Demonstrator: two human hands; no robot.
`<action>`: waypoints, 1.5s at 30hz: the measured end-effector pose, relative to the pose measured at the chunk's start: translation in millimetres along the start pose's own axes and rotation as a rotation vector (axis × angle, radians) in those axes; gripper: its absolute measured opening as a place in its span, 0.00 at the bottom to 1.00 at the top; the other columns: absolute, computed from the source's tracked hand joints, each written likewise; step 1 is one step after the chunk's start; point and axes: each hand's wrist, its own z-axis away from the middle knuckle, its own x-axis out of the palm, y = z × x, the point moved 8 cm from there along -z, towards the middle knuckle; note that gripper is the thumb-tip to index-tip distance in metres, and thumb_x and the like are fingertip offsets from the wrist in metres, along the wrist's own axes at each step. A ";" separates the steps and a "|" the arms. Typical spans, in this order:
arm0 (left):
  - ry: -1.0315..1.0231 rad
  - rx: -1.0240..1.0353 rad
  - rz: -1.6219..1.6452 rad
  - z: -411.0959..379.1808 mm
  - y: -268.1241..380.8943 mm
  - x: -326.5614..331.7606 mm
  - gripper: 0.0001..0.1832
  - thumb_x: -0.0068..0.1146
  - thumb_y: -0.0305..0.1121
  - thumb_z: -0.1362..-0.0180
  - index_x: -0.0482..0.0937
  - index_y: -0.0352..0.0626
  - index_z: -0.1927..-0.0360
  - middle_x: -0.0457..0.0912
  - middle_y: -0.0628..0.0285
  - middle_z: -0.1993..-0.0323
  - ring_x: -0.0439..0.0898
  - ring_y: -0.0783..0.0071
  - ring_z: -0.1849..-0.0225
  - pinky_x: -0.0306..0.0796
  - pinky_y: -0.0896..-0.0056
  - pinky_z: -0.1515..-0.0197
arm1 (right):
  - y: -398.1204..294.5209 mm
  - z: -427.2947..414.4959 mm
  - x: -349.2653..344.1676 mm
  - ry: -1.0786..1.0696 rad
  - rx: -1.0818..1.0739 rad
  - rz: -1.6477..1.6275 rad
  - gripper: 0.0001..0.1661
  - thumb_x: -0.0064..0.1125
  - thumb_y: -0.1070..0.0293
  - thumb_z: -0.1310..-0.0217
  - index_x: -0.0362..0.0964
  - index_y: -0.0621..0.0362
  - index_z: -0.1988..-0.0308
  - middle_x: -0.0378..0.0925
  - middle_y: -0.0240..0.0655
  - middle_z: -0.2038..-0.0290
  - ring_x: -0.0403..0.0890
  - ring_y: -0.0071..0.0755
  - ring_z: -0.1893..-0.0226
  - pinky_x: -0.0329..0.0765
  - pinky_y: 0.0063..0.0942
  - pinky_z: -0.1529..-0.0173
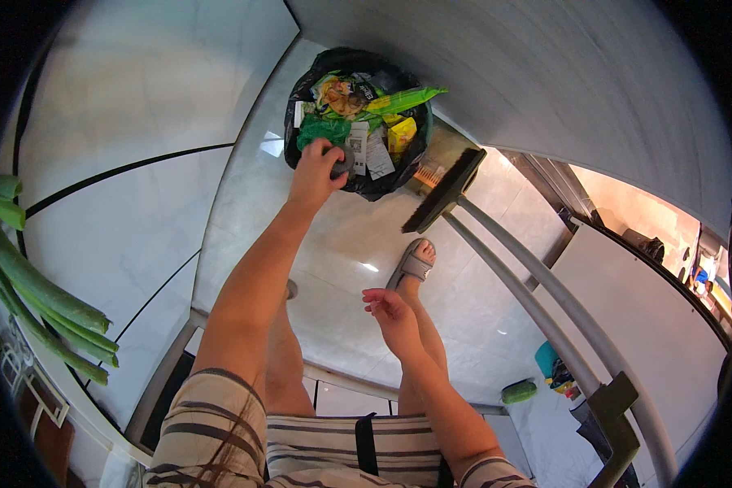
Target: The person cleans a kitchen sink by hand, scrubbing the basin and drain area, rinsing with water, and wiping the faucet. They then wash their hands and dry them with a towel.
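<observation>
My left hand (320, 168) is curled around a small dark grey round object (343, 162) at the near left edge of a waste bin lined with a black plastic bag (372, 190). What the object is, I cannot tell. In the bin lie green netting (323, 128), printed paper slips (378, 156), a yellow packet (401, 135) and a green plastic wrapper (409, 100). My right hand (388, 308) is raised above the floor near my slippered foot, fingers loosely bent, with nothing in it.
A dustpan and brush with long grey handles (524, 299) stand at the right. Green leafy stalks (49, 293) jut in at the left. A grey panel (524, 67) rises behind the bin. A cucumber-like green vegetable (518, 391) lies at the lower right, near a teal container (546, 358).
</observation>
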 end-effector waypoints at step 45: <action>-0.322 -0.446 1.958 19.0 53.4 -21.9 0.32 0.42 0.48 0.40 0.60 0.43 0.36 0.71 0.66 0.47 0.69 0.78 0.50 0.63 0.74 0.47 | -203.1 -104.1 5.9 0.433 -0.710 0.313 0.06 0.63 0.76 0.50 0.75 0.63 0.69 0.73 0.38 0.72 0.74 0.32 0.78 0.72 0.25 0.72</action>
